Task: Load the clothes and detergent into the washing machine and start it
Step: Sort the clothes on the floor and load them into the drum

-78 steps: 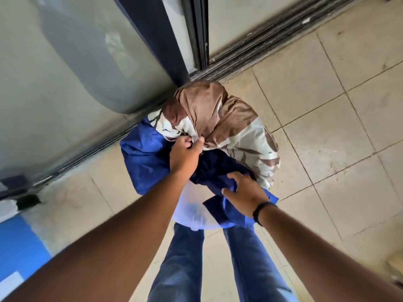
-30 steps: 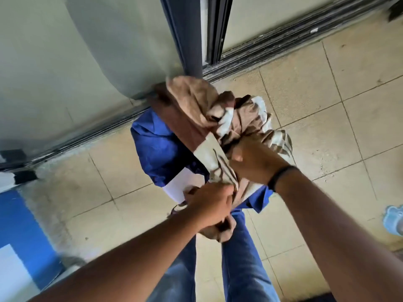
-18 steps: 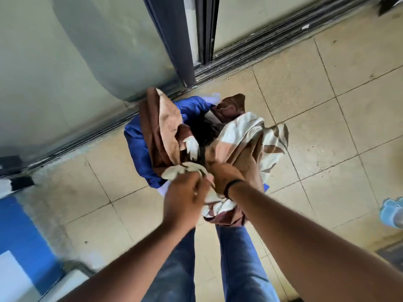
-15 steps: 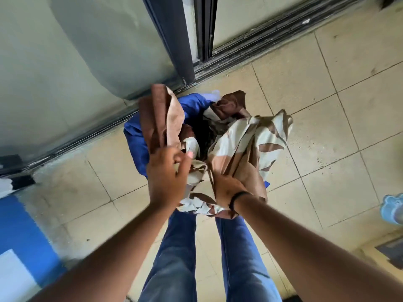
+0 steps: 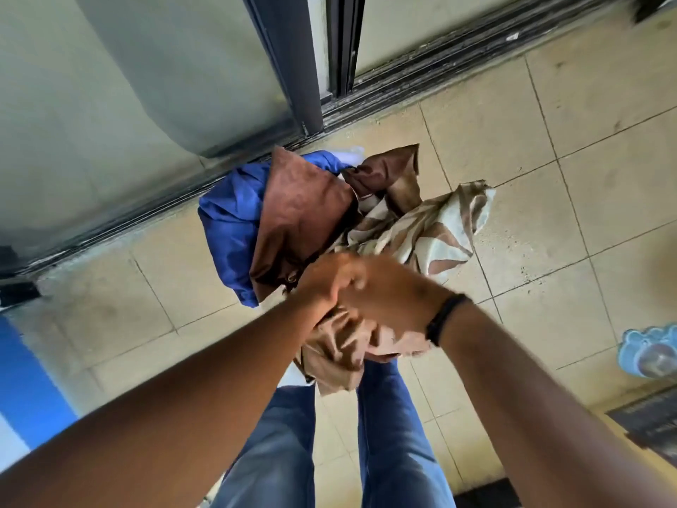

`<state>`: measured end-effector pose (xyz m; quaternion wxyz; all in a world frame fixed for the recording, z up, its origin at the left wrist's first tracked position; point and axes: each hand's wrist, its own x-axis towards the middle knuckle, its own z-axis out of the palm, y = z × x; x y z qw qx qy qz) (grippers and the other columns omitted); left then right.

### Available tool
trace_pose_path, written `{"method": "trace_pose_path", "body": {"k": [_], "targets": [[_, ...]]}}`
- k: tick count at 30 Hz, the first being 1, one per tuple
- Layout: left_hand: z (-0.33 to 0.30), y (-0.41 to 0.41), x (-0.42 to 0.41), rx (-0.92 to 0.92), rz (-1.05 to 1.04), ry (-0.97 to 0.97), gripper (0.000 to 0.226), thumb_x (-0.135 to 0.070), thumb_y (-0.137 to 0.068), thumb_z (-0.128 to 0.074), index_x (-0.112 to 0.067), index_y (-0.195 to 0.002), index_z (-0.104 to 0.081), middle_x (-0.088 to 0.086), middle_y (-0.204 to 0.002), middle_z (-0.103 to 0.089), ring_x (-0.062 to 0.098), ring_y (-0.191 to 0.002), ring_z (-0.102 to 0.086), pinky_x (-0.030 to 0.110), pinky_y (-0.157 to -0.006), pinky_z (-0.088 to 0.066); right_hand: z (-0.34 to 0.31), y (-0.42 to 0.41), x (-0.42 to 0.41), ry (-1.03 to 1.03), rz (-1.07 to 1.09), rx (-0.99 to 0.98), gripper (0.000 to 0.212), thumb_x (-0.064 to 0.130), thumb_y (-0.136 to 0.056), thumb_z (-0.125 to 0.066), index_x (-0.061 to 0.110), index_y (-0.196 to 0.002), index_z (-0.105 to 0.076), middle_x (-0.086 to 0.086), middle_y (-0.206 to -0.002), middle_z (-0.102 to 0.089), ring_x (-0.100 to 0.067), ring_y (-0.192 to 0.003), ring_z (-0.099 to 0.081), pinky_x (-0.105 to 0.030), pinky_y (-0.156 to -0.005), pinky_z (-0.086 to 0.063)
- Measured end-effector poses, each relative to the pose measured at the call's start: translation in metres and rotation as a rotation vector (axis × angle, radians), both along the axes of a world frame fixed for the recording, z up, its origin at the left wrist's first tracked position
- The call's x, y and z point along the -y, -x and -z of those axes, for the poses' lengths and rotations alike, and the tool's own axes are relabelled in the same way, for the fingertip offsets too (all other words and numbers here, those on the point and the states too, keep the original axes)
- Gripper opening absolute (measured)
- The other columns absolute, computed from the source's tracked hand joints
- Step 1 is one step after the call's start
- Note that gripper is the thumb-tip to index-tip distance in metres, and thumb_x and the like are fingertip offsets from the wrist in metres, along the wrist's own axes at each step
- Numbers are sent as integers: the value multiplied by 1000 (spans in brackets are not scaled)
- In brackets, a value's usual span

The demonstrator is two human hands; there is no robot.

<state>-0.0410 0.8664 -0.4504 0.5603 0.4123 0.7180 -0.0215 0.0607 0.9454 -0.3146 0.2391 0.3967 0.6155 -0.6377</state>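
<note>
The clothes (image 5: 329, 229), a bundle of brown, patterned and blue fabric, are held in the air above the tiled floor (image 5: 549, 133), in front of the legs and near the door track (image 5: 421, 78). Compared with half a second ago, the hands have been brought together: the left hand (image 5: 322, 284) and right hand (image 5: 388, 291) now meet at the near side of the bundle, and the loose patterned cloth that was spread between them has been gathered in, with a crumpled tan fold hanging beneath. Both hands appear to be clenched on fabric, though the blur means the fingers cannot be made out singly. The washing machine is not seen, nor the detergent. It is judged that the load is being consolidated for carrying, so loading has not yet begun.
</note>
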Motion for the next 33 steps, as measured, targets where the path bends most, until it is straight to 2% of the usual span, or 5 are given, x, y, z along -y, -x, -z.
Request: {"method": "trace_pose_path", "body": {"k": [5,10,24,28,33], "targets": [[-50,-31,38,-167,-98,-268,31,-13,-103,-44,-20,-127,-61,6,-128,-53,23,-108,-61,27,-85,-43,74,10,-37,-354,342,208,43,43,-86,-63,20,-122,-60,-5,-115,-67,-24,-109,-61,-33,-93,-50],[-113,-56,84,55,-194,-574,18,-27,-95,-49,-17,-100,-63,-6,-110,-53,12,-87,-59,34,-69,-52,136,16,-22,-170,-148,435,84,41,-89,-65,8,-153,-22,-15,-148,-43,-34,-136,-44,-39,-109,-41],[-40,48,22,17,-634,-112,83,-79,-63,-75,-32,-129,-54,-9,-124,-66,12,-110,-63,36,-98,-50,-6,-33,69,-325,-52,-163,29,25,-90,-41,11,-83,-66,-6,-86,-67,-24,-82,-62,-39,-78,-51],[-77,30,20,-32,-397,-109,32,-39,-90,-65,-9,-79,-65,21,-92,-70,39,-95,-67,40,-80,-50,-77,-39,86,-222,85,-233,25,27,-79,-39,10,-63,-47,-3,-63,-52,-21,-64,-52,-36,-64,-45],[-219,5,48,-197,-541,-395,28,-27,-100,-54,1,-101,-62,26,-97,-68,43,-90,-63,39,-69,-39,-161,-41,91,-459,-191,-161,33,49,-73,-34,26,-78,-58,-6,-95,-68,-31,-91,-63,-41,-82,-52]]}}
